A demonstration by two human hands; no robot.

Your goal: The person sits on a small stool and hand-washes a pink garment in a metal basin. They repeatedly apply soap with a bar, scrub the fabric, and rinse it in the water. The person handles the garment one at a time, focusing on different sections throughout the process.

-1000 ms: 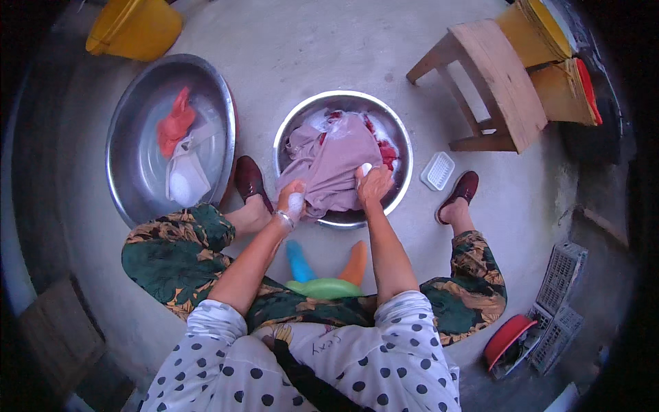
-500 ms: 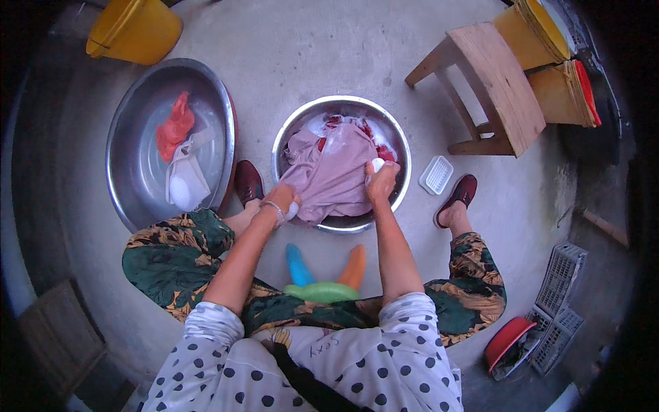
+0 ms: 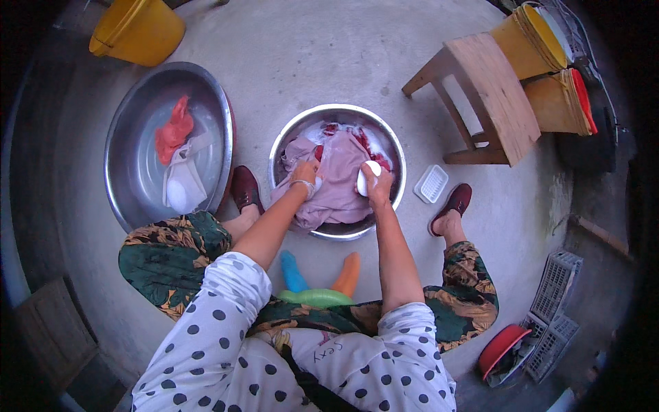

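Observation:
A mauve garment (image 3: 338, 199) lies bunched in a round metal basin (image 3: 400, 175), over red cloth (image 3: 376, 152) and white suds. My left hand (image 3: 305, 175) is closed on the garment's left part inside the basin. At its right side my right hand (image 3: 378, 187) grips a white bar of soap (image 3: 362, 181) just over the cloth. On the floor to the right of the basin sits a white slotted soap dish (image 3: 432, 183) with nothing in it.
At left, a large oval metal tub (image 3: 122, 172) holds a coral cloth (image 3: 175, 130) and a white bra (image 3: 184, 180). A wooden stool (image 3: 491, 89) and yellow buckets (image 3: 528, 44) stand at far right. Grey crates (image 3: 555, 285) and a red basin (image 3: 500, 347) are at lower right.
My left hand has moved up and right, from the garment's near-left edge farther into the basin. My right hand has turned, and more of the soap shows.

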